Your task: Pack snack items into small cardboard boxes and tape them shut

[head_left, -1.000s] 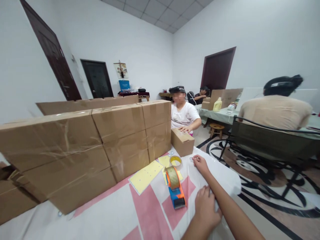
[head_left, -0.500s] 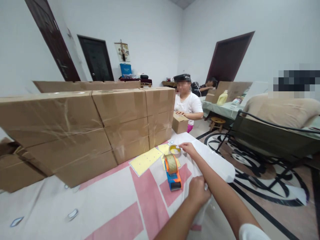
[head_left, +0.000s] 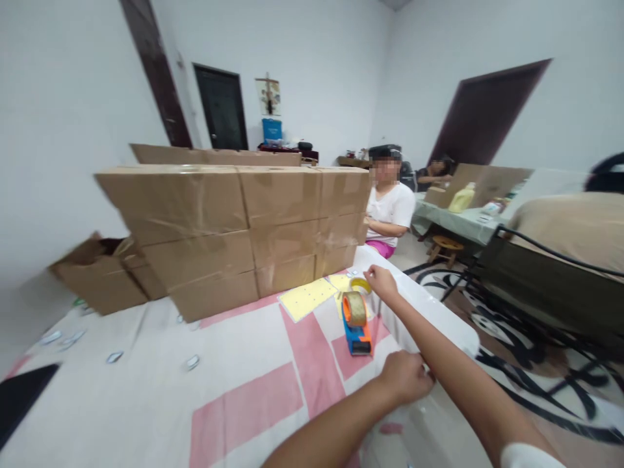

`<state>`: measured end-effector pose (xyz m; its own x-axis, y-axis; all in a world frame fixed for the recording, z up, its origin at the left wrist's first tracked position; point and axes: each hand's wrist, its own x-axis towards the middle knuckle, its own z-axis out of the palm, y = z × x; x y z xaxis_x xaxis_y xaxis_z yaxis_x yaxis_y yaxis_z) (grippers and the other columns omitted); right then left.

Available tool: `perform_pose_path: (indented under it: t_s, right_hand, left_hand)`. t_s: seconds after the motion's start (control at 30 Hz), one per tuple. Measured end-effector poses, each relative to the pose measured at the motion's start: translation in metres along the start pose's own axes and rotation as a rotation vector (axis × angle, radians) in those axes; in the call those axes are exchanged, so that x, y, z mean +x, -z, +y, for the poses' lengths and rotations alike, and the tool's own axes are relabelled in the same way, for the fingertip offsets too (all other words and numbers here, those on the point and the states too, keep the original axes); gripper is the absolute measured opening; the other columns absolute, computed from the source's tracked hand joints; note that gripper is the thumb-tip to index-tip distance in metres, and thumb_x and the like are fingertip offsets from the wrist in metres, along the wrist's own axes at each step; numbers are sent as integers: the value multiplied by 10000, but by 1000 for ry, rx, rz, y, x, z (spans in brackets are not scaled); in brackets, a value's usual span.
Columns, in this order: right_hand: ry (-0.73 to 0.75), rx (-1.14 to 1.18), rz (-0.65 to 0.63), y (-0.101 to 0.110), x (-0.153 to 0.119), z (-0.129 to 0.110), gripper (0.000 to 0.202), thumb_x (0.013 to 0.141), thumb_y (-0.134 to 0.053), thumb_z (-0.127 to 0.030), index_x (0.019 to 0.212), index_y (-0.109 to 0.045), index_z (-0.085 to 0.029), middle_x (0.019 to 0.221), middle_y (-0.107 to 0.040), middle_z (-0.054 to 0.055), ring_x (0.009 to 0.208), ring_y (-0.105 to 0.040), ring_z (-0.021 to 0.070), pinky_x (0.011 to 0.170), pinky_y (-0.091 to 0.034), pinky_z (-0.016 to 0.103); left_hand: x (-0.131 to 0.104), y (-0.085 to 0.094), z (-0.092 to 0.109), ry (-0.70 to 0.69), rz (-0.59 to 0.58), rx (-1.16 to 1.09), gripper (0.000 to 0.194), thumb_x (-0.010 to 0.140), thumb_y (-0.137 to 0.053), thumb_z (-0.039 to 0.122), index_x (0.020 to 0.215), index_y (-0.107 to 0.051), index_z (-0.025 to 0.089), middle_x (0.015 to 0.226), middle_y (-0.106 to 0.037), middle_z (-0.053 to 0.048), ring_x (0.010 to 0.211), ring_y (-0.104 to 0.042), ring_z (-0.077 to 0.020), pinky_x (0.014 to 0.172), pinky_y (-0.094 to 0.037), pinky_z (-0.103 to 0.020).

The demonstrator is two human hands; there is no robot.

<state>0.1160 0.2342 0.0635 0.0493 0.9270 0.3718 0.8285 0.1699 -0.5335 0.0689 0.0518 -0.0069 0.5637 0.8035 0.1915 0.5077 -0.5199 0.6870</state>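
My right hand (head_left: 383,284) is closed in a pinch just right of a yellow roll of tape (head_left: 361,285) lying on the table. Whether its fingertips touch the roll or hold anything, I cannot make out. My left hand (head_left: 407,378) is curled into a fist at the table's right edge, beside the tablecloth (head_left: 253,396); what its fingers hold, if anything, is hidden. Between my hands and the boxes lies a blue and orange tape dispenser (head_left: 359,333) with a wide roll of tan tape (head_left: 354,308) on it.
Stacked cardboard boxes (head_left: 209,247) form a wall along the table's far side. An open carton (head_left: 104,279) sits at left. Across the table is a person in a white shirt (head_left: 392,211). On the right are a dark folding chair (head_left: 556,292) and a wooden stool (head_left: 446,246).
The view has swung left, so things appear farther right. Both hands stay near the table's right edge, still closed. The small box by the other person is now hidden behind the stack.
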Motion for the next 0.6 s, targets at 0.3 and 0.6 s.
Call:
perform_pose_path:
  t_s: [0.3,0.6]
  right_hand:
    - [489,185,-174,-53,-35,-183,388,906,-564,-410,595,-467,-199,556,-500,-18,566,-430,113,586,-298,262]
    - [776,423,-632,-196,-122,-372,178,889,-605,-270,1020,-723,-243,950,-763,13,745,-661,157,711,-447,255]
  left_hand:
    - [-186,238,-120,21,510,201,227,850,-540,307,931,-739,234,656,-664,2,610,-602,-156,743,-481,-316]
    - [-318,421,-316,991,1512,497,1066,721,-804,497,1508,-251,36,1498,-392,-312,1390,-395,-423,1109,-376,-564]
